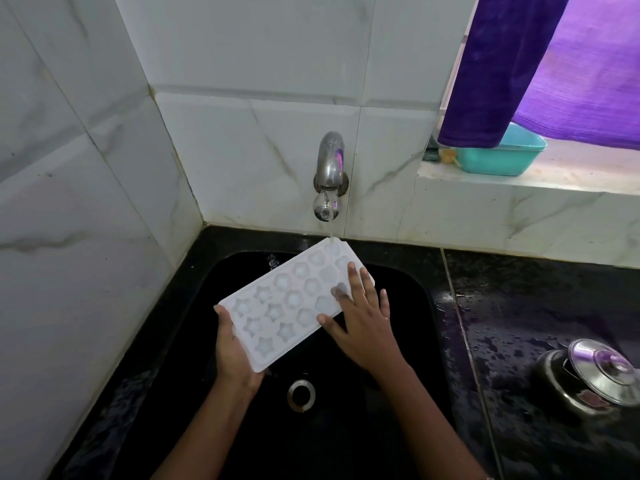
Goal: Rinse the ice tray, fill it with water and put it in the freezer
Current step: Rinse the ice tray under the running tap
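Over the black sink [408,306] your left hand [235,355] grips the white plastic ice tray [287,306], right fingers [356,285] flat on it: mid-rinse, filling and freezing remain.

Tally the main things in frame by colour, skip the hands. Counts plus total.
White: 1, ice tray
Black: 1, sink
Steel: 2, tap and lidded pot
Teal: 1, basin
Purple: 1, hanging cloth
Total: 6
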`<state>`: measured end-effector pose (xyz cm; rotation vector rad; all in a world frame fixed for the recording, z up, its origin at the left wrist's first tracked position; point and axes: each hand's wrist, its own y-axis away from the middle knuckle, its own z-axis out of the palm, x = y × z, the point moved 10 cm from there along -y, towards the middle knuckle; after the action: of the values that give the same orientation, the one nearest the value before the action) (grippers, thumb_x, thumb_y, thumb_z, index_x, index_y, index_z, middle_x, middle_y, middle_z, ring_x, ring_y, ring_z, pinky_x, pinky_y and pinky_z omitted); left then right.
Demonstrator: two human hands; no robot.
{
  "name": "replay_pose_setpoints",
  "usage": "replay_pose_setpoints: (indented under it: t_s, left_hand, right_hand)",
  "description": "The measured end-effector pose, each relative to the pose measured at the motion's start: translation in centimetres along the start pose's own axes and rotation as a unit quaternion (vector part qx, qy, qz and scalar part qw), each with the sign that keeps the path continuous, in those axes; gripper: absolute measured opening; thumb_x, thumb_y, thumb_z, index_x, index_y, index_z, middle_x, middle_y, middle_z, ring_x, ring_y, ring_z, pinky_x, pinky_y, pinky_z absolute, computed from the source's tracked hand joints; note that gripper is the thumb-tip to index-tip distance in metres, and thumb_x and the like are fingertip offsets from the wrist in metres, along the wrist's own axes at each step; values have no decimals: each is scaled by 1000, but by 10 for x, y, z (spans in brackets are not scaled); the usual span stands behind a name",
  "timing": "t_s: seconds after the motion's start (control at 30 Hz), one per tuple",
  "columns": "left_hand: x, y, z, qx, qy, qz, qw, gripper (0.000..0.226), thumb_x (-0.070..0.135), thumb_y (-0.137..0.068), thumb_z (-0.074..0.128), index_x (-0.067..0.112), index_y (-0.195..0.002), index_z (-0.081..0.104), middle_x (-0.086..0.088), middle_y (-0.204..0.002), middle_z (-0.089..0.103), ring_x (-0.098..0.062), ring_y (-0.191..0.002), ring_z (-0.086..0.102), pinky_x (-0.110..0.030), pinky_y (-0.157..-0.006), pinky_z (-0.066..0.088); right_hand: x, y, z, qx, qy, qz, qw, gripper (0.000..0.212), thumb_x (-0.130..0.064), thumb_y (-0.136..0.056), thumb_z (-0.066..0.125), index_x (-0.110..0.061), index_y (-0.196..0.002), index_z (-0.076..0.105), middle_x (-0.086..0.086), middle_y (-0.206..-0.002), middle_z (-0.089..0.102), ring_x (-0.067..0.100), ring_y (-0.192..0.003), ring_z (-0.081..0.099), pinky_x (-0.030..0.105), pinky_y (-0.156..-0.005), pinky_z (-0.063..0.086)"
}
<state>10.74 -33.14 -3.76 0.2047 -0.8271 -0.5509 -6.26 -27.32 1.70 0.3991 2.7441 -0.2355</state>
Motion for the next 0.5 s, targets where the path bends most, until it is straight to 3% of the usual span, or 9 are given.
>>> replay_pose_setpoints:
  t_s: [0.13,0.2,0.37,0.5]
  left_hand:
    - [-6,-2,4,-17,-4,-43,999,77,72,-89,24,17,-134,52,-14,-128,63,-32,-112,63,-41,-76,59]
    - [-11,-2,11,-29,-1,-57,998,75,71,-90,23,16,-132,53,-14,-126,64,-31,-109,65,-40,-73,59]
    - [-19,-4,33,-48,2,-72,996,76,70,-89,21,14,-128,55,-15,-123,66,-31,-106,67,-42,-75,60]
    - [-19,-9,42,-65,-6,-83,994,80,72,-87,23,13,-132,52,-17,-126,64,-33,-109,65,-44,-80,59]
  right_hand:
    - [19,9,-29,96,-92,38,990,57,-65,-84,26,-28,-108,63,-11,-156,0,3,-142,-13,43,-114,3]
    - [21,10,-38,118,-94,44,988,53,-62,-85,29,-28,-109,62,-7,-158,8,5,-143,-8,47,-113,9]
    - [4,-5,-45,110,-54,1,992,56,-59,-83,31,-26,-119,58,0,-159,4,11,-144,-10,49,-112,9]
    - [0,-29,-40,34,-28,16,999,45,-57,-90,40,-27,-121,56,-2,-160,-6,14,-144,-18,50,-115,0]
